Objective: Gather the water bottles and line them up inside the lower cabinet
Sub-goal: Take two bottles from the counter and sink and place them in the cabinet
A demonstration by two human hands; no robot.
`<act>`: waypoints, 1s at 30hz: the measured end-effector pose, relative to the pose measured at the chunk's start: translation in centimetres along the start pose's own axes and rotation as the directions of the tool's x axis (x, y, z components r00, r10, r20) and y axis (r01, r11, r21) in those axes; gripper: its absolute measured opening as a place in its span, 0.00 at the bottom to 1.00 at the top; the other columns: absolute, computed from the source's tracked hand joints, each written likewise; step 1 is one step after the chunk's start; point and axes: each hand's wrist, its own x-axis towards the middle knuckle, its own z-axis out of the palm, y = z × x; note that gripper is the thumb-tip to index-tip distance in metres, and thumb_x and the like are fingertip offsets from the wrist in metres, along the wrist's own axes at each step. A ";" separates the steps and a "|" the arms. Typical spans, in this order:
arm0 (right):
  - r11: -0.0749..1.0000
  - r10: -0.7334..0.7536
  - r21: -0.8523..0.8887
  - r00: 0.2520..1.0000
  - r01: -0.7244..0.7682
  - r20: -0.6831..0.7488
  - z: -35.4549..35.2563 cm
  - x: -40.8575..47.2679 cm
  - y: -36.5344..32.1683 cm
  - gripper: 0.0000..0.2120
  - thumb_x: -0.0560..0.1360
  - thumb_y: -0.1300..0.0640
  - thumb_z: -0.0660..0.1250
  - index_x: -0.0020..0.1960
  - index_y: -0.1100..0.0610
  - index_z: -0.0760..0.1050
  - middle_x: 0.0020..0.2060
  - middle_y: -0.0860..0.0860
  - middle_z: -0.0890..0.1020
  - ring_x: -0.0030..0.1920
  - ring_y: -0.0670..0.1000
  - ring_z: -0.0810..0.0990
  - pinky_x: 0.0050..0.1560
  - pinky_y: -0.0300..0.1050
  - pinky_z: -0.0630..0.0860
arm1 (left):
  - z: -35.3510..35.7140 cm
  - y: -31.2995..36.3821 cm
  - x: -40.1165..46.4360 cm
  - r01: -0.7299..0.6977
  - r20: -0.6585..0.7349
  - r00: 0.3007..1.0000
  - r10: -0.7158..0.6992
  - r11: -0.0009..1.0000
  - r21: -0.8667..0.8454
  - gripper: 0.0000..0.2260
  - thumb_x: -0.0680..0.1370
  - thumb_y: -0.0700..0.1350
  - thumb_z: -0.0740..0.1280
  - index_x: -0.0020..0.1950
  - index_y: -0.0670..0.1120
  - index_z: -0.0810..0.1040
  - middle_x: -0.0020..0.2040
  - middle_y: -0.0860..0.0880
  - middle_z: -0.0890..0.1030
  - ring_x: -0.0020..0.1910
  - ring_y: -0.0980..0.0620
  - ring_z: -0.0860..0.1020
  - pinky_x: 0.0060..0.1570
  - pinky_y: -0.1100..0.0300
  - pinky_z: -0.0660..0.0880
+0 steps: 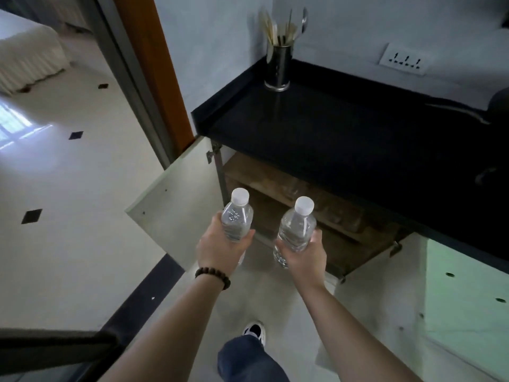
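Both hands are full, the left hand (220, 248) wrapped around one water bottle (237, 216) and the right hand (304, 253) around another bottle (297, 226), held up before the open lower cabinet (316, 205), not yet put inside

Both bare arms reach forward and down, left hand (220, 248) and right hand (304, 255) each curled closed

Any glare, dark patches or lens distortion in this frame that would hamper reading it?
Head view: window glare washes out the floor at left; the black countertop swallows detail; the cabinet interior is dim and soft; wide-angle bending curves the door frame; both bottles stay legible.
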 end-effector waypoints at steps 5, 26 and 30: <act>0.998 0.065 0.018 0.997 -0.064 -0.041 3.0 4.1 -0.8 0.26 0.65 0.47 0.77 0.57 0.49 0.66 0.50 0.49 0.79 0.47 0.50 0.79 0.42 0.41 0.72 | 1.4 -0.1 6.0 -0.030 0.072 0.997 0.028 0.999 0.028 0.27 0.67 0.60 0.74 0.60 0.53 0.69 0.46 0.58 0.75 0.44 0.54 0.76 0.44 0.58 0.73; 0.998 -0.030 0.048 0.988 0.038 -0.149 23.6 25.2 14.2 0.26 0.66 0.47 0.77 0.58 0.50 0.68 0.44 0.38 0.76 0.45 0.41 0.77 0.45 0.38 0.73 | 24.8 -16.6 28.6 -0.142 0.222 0.958 0.184 0.971 -0.192 0.22 0.61 0.63 0.75 0.48 0.57 0.72 0.47 0.55 0.78 0.45 0.56 0.78 0.47 0.53 0.77; 0.992 -0.110 -0.079 0.984 0.100 -0.138 25.8 30.4 16.0 0.18 0.70 0.41 0.72 0.52 0.51 0.73 0.40 0.42 0.79 0.41 0.44 0.80 0.38 0.36 0.74 | 28.4 -16.7 33.4 -0.099 0.254 0.953 0.167 0.961 -0.259 0.24 0.61 0.66 0.74 0.49 0.55 0.74 0.48 0.55 0.79 0.47 0.53 0.78 0.50 0.51 0.76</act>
